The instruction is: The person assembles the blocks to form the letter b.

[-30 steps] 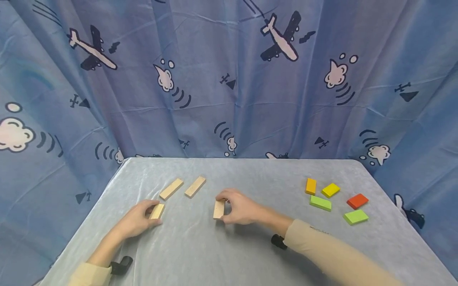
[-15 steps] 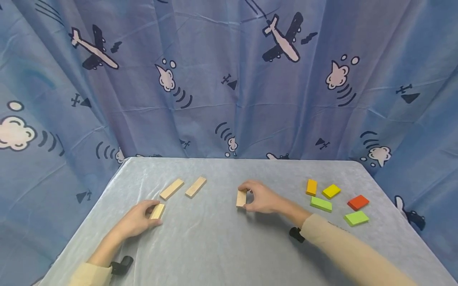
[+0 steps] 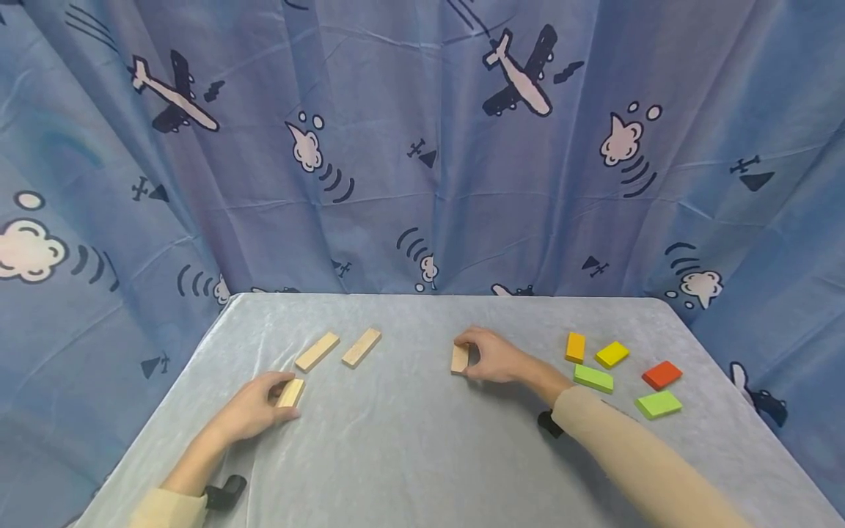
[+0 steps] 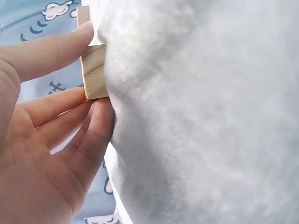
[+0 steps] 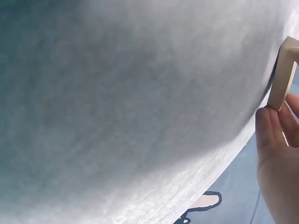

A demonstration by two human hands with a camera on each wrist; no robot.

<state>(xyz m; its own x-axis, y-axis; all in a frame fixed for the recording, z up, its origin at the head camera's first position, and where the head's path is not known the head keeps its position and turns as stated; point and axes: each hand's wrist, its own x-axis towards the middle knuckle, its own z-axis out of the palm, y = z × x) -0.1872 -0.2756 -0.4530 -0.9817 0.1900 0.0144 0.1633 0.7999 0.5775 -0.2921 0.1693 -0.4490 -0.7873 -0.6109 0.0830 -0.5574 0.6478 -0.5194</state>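
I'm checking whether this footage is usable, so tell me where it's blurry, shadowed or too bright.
Head: the red block looks sharp; a soft shadow lies on the tablecloth below the right sleeve. Left wrist: tablecloth blurred and bright, but grain readable on the wooden block in the left hand. Right wrist: tablecloth blurred, mostly in gray shadow, brighter toward its lower edge.

Long beige sleeves point(image 3: 640, 458) — and two stubby black wrist-worn cameras point(image 3: 227, 493), one per side
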